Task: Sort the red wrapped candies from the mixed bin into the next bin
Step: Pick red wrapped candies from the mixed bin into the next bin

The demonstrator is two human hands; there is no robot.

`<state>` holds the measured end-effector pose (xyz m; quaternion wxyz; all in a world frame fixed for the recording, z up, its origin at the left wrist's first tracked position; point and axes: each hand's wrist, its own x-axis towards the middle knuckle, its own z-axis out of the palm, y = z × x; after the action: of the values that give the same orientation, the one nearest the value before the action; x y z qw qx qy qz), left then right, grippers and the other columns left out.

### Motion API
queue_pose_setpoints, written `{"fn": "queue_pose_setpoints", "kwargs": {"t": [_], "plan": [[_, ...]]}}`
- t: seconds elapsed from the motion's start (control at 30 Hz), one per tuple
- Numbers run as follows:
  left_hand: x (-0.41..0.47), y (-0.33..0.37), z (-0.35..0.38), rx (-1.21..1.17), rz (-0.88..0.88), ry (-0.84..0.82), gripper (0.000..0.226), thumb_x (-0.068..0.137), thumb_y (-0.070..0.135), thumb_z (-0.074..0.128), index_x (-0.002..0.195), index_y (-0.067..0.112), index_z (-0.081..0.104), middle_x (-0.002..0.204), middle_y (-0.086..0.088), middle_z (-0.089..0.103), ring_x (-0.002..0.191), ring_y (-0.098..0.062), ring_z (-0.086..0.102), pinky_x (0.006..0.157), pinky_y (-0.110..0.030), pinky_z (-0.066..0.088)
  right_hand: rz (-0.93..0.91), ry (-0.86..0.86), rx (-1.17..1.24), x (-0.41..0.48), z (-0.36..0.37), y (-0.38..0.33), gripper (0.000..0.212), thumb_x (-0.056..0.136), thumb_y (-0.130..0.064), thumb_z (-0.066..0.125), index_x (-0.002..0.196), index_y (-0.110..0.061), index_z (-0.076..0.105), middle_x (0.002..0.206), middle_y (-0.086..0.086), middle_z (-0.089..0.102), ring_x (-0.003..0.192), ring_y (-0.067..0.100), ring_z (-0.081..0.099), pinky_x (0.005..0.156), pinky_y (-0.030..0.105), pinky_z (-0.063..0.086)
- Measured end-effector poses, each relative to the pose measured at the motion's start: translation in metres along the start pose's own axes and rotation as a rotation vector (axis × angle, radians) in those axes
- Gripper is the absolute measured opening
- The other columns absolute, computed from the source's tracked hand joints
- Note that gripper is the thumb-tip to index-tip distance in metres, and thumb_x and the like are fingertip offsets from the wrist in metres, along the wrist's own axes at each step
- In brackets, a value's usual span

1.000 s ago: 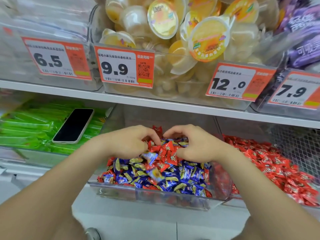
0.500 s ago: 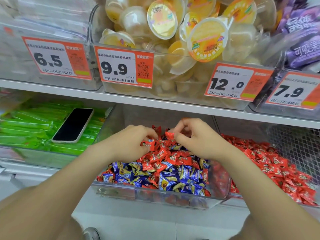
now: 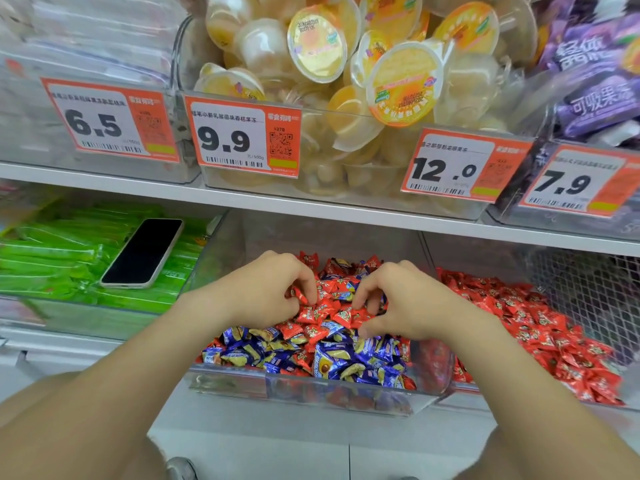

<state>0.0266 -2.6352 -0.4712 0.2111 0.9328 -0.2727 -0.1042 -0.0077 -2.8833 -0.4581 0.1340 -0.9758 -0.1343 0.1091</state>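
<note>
Shop candy display: a white upper shelf (image 3: pixel 311 206) carries a row of clear bins (image 3: pixel 346 183), each fronted by an orange price tag (image 3: pixel 242 136). On the lower shelf (image 3: pixel 294 434) stand a green-packet bin (image 3: pixel 86 320), the mixed bin (image 3: pixel 311 393) and, just beside it, the next bin (image 3: pixel 478 251).

The upper shelf (image 3: pixel 311 211) hung low over the mixed bin (image 3: pixel 228 384), leaving an open gap above the candy, while the clear side wall (image 3: pixel 428 261) stood between it and the red-candy bin (image 3: pixel 485 252), closed on its right by wire mesh (image 3: pixel 588 299).
</note>
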Motion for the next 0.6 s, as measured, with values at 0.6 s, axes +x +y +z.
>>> {"fn": "queue_pose_setpoints", "kwargs": {"t": [0.6], "plan": [[0.010,0.019,0.012,-0.350,-0.099,0.055,0.015,0.087,0.038,0.080,0.086,0.026,0.070,0.092,0.006,0.073,0.069,-0.003,0.064,0.072,-0.026,0.055,0.126,0.339,0.495,0.009,-0.002,-0.017,0.027,0.096,-0.016,0.049,0.071,-0.007,0.054,0.051,0.003,0.058,0.039,0.011,0.045,0.048,0.024,0.038]]}}
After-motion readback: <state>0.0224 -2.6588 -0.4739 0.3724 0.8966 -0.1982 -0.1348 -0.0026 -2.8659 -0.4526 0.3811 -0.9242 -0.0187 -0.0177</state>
